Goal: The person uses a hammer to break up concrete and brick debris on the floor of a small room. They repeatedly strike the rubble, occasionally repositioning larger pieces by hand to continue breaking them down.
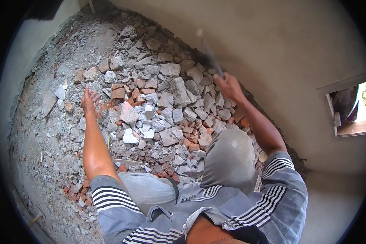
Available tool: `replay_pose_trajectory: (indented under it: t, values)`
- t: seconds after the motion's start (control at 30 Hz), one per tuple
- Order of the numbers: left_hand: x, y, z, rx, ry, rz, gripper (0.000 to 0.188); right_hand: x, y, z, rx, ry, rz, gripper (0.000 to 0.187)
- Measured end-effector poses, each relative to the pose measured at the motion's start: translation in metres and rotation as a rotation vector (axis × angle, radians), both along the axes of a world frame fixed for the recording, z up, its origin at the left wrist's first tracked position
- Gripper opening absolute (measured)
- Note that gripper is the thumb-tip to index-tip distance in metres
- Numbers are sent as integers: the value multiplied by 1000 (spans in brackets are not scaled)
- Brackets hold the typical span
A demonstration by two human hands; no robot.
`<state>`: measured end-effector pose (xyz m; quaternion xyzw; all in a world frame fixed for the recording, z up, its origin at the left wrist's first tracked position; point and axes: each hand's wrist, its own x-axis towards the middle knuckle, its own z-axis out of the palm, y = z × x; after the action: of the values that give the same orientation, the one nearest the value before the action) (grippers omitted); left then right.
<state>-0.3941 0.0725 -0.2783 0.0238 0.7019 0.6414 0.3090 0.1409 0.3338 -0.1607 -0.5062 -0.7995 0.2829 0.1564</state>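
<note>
My right hand (229, 87), raised on the right side above the rubble, is closed around one end of a slim dark rod-like tool (212, 53). The rod slants up and to the left, in front of the plain wall. Its far tip is pale and blurred, so I cannot tell what kind of tool it is. On the left, my left hand (89, 100) reaches forward with the palm turned to the right and the fingers apart, holding nothing. Closest to it are a squarish orange brick piece (118, 92) and a pale chunk (110, 77).
Broken concrete (179, 90) and brick pieces lie heaped in front of my knees and along the wall (272, 44). Finer grey gravel (53, 142) spreads to the left. A thin wooden strip (126, 162) lies by my left leg. A window opening (349, 107) is at right.
</note>
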Motion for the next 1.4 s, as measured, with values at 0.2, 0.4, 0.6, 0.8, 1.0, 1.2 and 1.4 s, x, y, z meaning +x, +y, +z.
replay_pose_trajectory:
  t: [0.2, 0.4, 0.6, 0.8, 1.0, 1.2, 1.4]
  values:
    - [0, 16, -16, -65, -10, -58, 88, -24, -16, 51, 260, 615, 224, 28]
    - [1, 7, -14, -16, 4, -48, 91, 25, -50, -110, -6, -478, 232, 43]
    - [-4, -4, -5, -55, -2, -14, 93, -8, -27, -33, -141, -65, 38, 51]
    - [4, 8, -15, -89, 47, -83, 90, -58, 24, 101, 309, 718, 136, 45]
    - [1, 10, -1, -124, -14, -75, 86, -22, -12, -80, -135, -277, -158, 48]
    - [-2, 8, -3, -52, 67, -84, 83, -13, -2, -93, -511, 51, -217, 45]
    - [18, 56, -6, -347, 692, -486, 53, 16, -22, 10, -320, 511, -97, 23]
